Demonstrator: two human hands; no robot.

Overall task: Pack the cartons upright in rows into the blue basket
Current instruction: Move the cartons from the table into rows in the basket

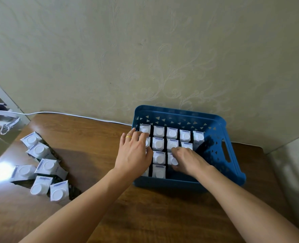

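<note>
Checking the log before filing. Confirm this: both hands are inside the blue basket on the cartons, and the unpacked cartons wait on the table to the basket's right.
One error: the unpacked cartons wait to the left of the blue basket, as the head view shows. Left hand and right hand are indeed inside on the packed cartons.

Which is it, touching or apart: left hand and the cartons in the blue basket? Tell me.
Touching. The head view shows the left hand lying with spread fingers on the tops of the cartons in the blue basket.

My left hand (133,153) wears a plain, smooth gold band ring (128,137) on one finger. My right hand (189,159) carries no jewellery I can see. Both my forearms are bare, with no sleeves reaching the wrists.
</note>
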